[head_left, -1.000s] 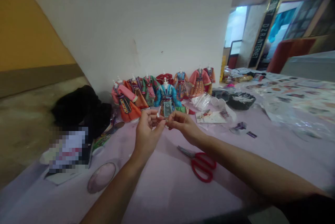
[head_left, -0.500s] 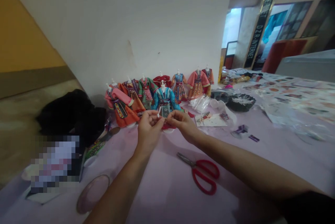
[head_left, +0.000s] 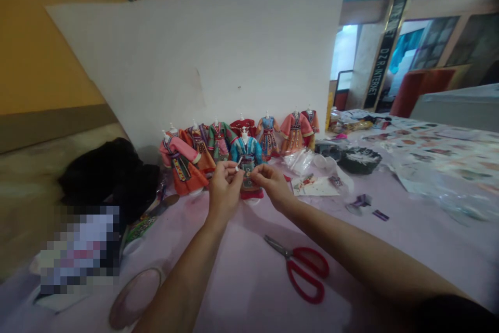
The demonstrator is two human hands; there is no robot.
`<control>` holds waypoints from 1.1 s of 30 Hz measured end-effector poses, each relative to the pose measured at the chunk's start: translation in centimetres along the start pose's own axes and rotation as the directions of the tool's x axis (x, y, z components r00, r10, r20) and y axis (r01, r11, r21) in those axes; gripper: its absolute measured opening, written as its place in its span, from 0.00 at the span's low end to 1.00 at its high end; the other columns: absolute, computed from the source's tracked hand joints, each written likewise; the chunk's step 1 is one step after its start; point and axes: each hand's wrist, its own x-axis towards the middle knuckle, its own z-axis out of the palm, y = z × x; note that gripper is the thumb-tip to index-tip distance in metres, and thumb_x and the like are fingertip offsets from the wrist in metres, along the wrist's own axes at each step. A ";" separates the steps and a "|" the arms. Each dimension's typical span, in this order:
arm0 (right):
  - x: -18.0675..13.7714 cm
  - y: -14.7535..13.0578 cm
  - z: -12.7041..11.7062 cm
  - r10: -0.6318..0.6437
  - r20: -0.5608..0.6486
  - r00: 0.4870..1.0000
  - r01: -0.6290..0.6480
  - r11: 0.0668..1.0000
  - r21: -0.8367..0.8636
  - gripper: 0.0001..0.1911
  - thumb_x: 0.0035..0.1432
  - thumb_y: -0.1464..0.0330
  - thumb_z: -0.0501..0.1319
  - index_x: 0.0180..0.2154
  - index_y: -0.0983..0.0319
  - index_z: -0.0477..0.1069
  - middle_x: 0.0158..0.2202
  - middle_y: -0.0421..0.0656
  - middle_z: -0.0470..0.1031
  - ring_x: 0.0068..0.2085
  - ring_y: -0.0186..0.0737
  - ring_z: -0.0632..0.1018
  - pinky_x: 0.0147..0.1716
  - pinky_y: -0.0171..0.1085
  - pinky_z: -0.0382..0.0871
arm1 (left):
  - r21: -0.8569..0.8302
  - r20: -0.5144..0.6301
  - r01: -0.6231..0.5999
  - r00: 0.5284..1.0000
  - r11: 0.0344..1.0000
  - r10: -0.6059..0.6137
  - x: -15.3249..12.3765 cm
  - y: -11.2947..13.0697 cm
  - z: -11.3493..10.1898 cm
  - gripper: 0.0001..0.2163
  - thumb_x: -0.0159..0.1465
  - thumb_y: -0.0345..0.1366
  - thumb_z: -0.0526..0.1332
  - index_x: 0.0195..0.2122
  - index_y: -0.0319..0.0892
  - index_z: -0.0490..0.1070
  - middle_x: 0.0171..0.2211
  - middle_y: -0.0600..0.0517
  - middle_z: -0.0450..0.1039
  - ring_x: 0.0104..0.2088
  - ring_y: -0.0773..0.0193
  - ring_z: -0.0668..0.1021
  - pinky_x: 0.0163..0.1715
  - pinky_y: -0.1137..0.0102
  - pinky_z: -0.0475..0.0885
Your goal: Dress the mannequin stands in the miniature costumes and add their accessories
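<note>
A miniature costume in teal-blue with a dark patterned front panel (head_left: 247, 161) stands on a white bust in front of my hands. My left hand (head_left: 225, 191) pinches a tiny white piece (head_left: 237, 165) just before the costume's chest. My right hand (head_left: 272, 184) is curled at the costume's right side, its fingertips close to the panel. Nothing is visible in its fingers. Part of the costume's lower skirt is hidden behind my hands.
Several more costumes (head_left: 296, 133) stand in a row against a white board (head_left: 195, 63). Red-handled scissors (head_left: 302, 270) lie below my right forearm. Black cloth (head_left: 109, 180) lies left, and plastic bags (head_left: 299, 160), a dark bowl (head_left: 360, 160) and printed sheets (head_left: 440, 148) lie right.
My hands have drawn slightly apart, and the white piece now shows upright in my left fingers. The whole view has shifted a little with my head.
</note>
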 end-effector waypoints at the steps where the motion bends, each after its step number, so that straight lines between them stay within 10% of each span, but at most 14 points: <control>1: 0.2 0.0 0.0 -0.013 -0.009 1.000 0.012 1.000 -0.019 0.13 0.45 0.61 0.71 0.26 0.61 0.71 0.23 0.36 0.70 0.25 0.32 0.70 0.27 0.34 0.67 | 0.007 -0.014 -0.010 1.000 1.000 0.010 0.4 -0.2 -0.2 0.13 0.56 0.39 0.66 0.40 0.44 0.67 0.31 0.54 0.74 0.29 0.63 0.80 0.31 0.69 0.75; 7: 1.9 -0.2 -0.2 -0.099 -0.025 0.995 0.094 0.987 -0.132 0.14 0.47 0.59 0.69 0.28 0.60 0.69 0.23 0.35 0.69 0.25 0.32 0.68 0.25 0.33 0.61 | 0.083 -0.170 -0.175 0.967 0.981 0.187 4.8 -1.7 -1.4 0.15 0.55 0.36 0.66 0.43 0.45 0.65 0.36 0.51 0.74 0.37 0.61 0.79 0.40 0.66 0.74; 13: 3.6 0.6 -0.4 -0.182 -0.041 0.983 0.165 0.952 -0.257 0.13 0.49 0.59 0.68 0.28 0.61 0.70 0.21 0.34 0.68 0.23 0.31 0.66 0.25 0.33 0.59 | -0.062 -0.097 -0.142 0.986 0.988 0.136 8.2 -3.7 -0.2 0.16 0.54 0.35 0.66 0.43 0.45 0.66 0.38 0.50 0.76 0.42 0.58 0.80 0.45 0.63 0.74; 33: 5.0 1.7 -1.1 -0.247 -0.044 0.968 0.218 0.914 -0.343 0.11 0.54 0.60 0.67 0.29 0.60 0.70 0.23 0.36 0.68 0.25 0.33 0.68 0.27 0.35 0.60 | -0.342 0.061 0.011 0.998 0.939 0.010 8.4 -4.8 1.9 0.16 0.56 0.40 0.68 0.43 0.45 0.69 0.39 0.53 0.77 0.39 0.66 0.79 0.42 0.70 0.72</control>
